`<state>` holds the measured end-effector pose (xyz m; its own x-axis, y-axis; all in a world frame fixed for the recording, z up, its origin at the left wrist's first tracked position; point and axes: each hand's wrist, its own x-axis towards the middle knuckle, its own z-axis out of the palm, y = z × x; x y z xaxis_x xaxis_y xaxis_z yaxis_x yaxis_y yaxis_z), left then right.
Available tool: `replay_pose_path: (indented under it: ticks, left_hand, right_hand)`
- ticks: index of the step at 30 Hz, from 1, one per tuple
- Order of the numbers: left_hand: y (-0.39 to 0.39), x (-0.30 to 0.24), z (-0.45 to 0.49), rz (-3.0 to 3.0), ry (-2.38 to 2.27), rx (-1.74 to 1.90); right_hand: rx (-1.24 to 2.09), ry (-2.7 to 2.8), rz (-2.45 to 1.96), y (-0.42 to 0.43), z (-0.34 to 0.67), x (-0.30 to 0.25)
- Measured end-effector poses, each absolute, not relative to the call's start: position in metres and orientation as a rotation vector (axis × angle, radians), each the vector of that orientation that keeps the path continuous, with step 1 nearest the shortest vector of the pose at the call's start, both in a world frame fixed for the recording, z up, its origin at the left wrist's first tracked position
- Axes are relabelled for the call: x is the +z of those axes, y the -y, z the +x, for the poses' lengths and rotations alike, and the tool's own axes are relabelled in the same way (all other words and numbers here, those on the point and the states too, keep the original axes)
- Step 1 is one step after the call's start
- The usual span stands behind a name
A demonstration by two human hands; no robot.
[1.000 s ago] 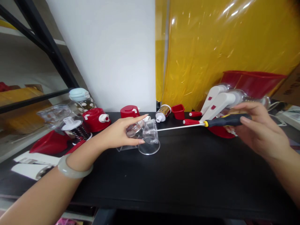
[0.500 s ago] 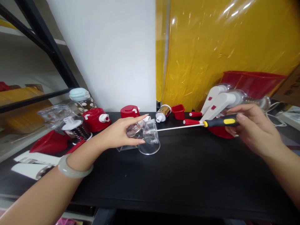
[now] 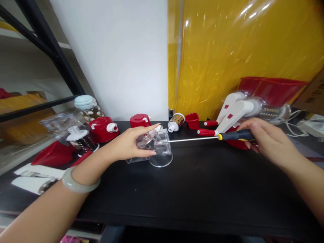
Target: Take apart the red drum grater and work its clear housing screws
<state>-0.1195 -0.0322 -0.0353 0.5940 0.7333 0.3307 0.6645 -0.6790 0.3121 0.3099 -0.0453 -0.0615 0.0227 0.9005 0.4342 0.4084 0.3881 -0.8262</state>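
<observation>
Clear plastic part: the see-through piece (image 3: 162, 143) is on the tabletop (image 3: 177, 195), midway between its left and right ends and closer to the back edge than the front.
Left grip: the left hand (image 3: 129, 143) has thumb and fingers spread wide around the piece, pressing on it from both sides; the palm hides some of it. This looks like bracing against the tool's push and twist.
Right grip: the right hand (image 3: 268, 141) has thumb and fingers closed round the far end of the screwdriver (image 3: 219, 136), a hold that seems suited to turning it while leaving the shaft free.
Screwdriver line: its long axis runs almost parallel to the front edge, tip pointing left to the clear piece, handle towards the right end. Whether the tip sits inside a hole is too small to tell.
Clear rim: a round rim faces the front edge; the full axis is hard to read behind the hand.
Back edge: a red base (image 3: 140, 120), a grater drum (image 3: 177, 122) and a red cup (image 3: 192, 120), apparently set back to leave working room.
Right back corner: white-armed graters (image 3: 235, 116) stand together.
</observation>
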Motion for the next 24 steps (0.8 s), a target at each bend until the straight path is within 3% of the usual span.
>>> replay_pose_path:
  ticks: [12, 18, 24]
  left_hand:
    - [0.031, -0.036, -0.121, 2.682, -1.164, 0.659]
    - [0.033, -0.035, -0.119, 2.678, -1.158, 0.668]
    - [0.033, -0.036, -0.120, 2.674, -1.158, 0.669]
  right_hand:
    - [0.785, 1.385, -0.867, 0.043, 0.306, -0.062]
    - [0.706, 1.274, -1.050, 0.045, 0.293, -0.065]
    - [0.757, 1.212, -0.833, 0.057, 0.288, -0.053]
